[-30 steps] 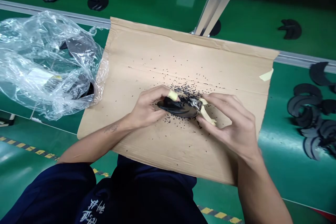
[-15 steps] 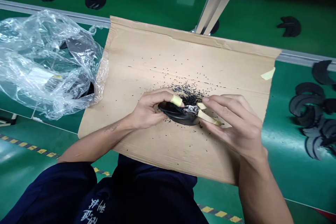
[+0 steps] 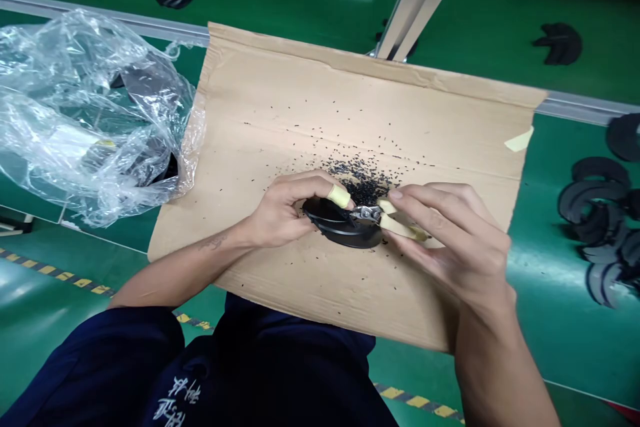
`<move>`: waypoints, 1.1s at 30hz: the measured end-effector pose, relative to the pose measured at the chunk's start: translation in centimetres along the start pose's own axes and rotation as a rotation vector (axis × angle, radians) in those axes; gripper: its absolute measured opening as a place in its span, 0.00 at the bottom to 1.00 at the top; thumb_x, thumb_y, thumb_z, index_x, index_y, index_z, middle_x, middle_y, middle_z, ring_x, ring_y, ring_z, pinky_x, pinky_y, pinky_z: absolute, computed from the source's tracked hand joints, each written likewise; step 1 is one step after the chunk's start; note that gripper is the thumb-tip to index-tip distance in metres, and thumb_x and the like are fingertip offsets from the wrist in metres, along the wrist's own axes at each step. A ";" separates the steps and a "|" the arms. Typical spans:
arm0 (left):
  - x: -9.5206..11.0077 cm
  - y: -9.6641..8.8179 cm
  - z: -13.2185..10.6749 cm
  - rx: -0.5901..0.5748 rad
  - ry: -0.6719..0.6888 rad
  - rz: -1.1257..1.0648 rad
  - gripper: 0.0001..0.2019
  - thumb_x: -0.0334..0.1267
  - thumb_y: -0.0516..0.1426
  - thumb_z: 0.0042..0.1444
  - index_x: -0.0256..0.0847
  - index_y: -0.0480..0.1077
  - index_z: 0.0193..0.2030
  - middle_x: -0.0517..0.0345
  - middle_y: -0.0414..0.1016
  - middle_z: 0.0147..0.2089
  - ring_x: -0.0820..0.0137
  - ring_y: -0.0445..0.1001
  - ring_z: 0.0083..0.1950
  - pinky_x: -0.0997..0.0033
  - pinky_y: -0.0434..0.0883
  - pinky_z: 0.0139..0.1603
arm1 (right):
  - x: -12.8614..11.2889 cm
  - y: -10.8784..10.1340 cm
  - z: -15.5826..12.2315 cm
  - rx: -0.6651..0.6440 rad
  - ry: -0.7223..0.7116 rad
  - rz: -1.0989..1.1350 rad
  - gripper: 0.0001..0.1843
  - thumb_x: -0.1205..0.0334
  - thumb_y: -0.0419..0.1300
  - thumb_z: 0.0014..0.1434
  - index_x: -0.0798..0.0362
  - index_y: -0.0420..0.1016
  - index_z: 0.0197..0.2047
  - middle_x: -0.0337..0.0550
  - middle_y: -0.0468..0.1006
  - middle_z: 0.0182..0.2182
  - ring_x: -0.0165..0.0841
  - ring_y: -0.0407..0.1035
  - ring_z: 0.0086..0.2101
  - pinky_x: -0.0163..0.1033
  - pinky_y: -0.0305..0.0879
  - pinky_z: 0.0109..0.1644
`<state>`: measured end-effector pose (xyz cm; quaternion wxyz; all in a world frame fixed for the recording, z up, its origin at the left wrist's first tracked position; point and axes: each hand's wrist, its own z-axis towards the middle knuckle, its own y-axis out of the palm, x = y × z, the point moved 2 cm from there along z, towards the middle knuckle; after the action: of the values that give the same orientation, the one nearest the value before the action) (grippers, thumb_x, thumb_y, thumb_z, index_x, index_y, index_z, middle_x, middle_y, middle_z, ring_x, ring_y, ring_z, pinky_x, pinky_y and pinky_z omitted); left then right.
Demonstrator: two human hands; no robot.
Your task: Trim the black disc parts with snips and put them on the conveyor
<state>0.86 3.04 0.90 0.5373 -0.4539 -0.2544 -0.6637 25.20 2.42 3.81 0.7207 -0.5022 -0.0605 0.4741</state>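
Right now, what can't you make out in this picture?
- Head view: cutter tips, too small, against the black part.
- Cutter handles, mostly covered by the right hand.
- Part's near edge, under the left hand.
- Plastic bag contents, blurred by crinkled film.

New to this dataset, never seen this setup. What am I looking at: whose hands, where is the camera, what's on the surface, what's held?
There is no machine here, just a person's two bare hands. The single view comes from a camera on that person's head, looking forward and down. A cardboard sheet lies on a green table, strewn with small black bits. The left hand holds a black round part. The right hand holds small cutters with pale handles, tip at the part. A clear plastic bag sits left; more black parts lie right.
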 end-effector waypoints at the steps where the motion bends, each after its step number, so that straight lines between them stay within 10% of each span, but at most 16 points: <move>1: 0.0 0.0 0.0 0.003 -0.011 -0.005 0.07 0.32 0.66 0.61 0.41 0.81 0.46 0.51 0.85 0.43 0.70 0.84 0.44 0.71 0.81 0.44 | 0.0 0.0 0.0 0.005 -0.005 -0.009 0.35 0.65 0.70 0.61 0.40 0.68 0.69 0.46 0.84 0.51 0.43 0.78 0.46 0.50 0.76 0.44; 23: 0.5 0.6 -0.2 0.118 -0.244 0.020 0.13 0.44 0.69 0.58 0.37 0.79 0.44 0.55 0.84 0.39 0.72 0.82 0.38 0.77 0.79 0.40 | -0.4 -1.1 0.1 -0.022 0.179 0.174 0.22 0.60 0.66 0.65 0.46 0.73 0.62 0.46 0.83 0.51 0.39 0.79 0.47 0.45 0.77 0.50; 28: 1.9 -4.6 3.1 0.014 -0.368 0.155 0.27 0.61 0.54 0.68 0.35 0.76 0.48 0.49 0.83 0.44 0.65 0.81 0.45 0.70 0.78 0.46 | 2.0 -3.7 -2.7 -0.073 0.279 -0.237 0.22 0.48 0.57 0.70 0.49 0.73 0.61 0.54 0.82 0.51 0.49 0.77 0.51 0.53 0.75 0.51; 33: 0.9 -12.3 11.1 -0.090 -0.236 0.645 0.31 0.59 0.42 0.73 0.35 0.77 0.49 0.47 0.82 0.49 0.61 0.78 0.52 0.61 0.73 0.59 | 3.3 -3.5 -7.8 -0.113 0.334 -0.387 0.26 0.43 0.53 0.69 0.51 0.75 0.60 0.57 0.82 0.50 0.53 0.76 0.50 0.57 0.74 0.51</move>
<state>-7.08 15.34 8.60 0.6656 -0.6078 -0.1285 -0.4134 33.54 -0.48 1.49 0.7687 -0.5922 -0.0621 0.2336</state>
